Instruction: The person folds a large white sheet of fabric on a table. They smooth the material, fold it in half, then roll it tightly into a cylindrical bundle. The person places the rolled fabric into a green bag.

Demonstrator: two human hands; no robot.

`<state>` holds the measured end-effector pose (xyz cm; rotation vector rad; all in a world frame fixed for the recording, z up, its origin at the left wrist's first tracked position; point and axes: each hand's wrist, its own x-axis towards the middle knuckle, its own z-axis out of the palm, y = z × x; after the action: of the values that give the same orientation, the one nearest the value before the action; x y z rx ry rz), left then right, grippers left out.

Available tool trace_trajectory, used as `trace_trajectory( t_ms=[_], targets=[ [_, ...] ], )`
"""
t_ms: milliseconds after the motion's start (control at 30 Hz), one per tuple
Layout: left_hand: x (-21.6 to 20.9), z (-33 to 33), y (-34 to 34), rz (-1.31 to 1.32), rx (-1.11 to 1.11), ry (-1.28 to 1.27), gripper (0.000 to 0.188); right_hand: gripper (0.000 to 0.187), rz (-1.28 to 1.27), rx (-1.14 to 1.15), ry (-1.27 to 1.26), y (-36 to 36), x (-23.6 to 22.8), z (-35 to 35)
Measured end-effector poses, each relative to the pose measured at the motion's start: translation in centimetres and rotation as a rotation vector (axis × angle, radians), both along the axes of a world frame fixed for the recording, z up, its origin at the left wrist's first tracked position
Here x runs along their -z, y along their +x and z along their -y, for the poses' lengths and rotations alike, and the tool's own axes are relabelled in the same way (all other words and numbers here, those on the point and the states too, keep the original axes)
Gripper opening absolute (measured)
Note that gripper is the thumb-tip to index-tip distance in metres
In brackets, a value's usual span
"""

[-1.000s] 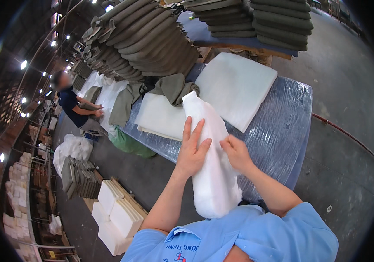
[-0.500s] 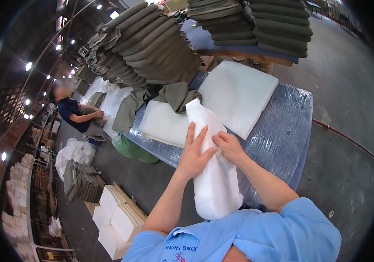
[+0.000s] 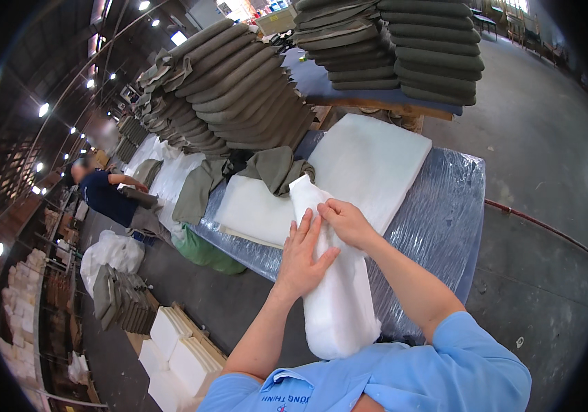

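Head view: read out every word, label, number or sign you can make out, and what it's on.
Blue shirt: dark printed lettering on the chest, with part of an emblem; I won't copy the wording.
White padding: no text visible.
Plastic-wrapped table: none visible.
Pale box at the top: any marking is too small to read.

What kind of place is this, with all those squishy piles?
It looks like a workshop or factory, maybe for cushions. There are tall stacks of grey-green, cushion-like pieces, a thick white pad on a plastic-covered table, and a puffy white bundle.
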<state>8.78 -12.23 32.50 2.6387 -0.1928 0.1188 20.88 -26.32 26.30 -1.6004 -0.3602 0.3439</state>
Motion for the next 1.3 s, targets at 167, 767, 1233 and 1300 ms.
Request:
trace_trajectory(
  t_ms=[167, 767, 1233, 1300],
  targets=[
    [1.2, -5.3, 2.6, -0.063, -0.047, -0.908, 0.071, 0.038, 0.07, 0.086, -0.05, -1.1, 0.6, -1.4],
    [2.9, -4.4, 9.1, -0.004, -0.059, -0.194, 0.077, 0.042, 0.061, 0.151, -0.023, 4.7, 0.1, -3.4],
    [2.5, -5.9, 7.7, -0.047, -0.103, -0.169, 0.075, 0.028, -0.086, 0.199, 0.143, 5.0, 4.2, -4.3],
    [2.0, -5.0, 8.1, -0.053, -0.095, -0.179, 0.075, 0.029, -0.036, 0.119, 0.102, 6.1, 1.1, -4.5]
  ],
)
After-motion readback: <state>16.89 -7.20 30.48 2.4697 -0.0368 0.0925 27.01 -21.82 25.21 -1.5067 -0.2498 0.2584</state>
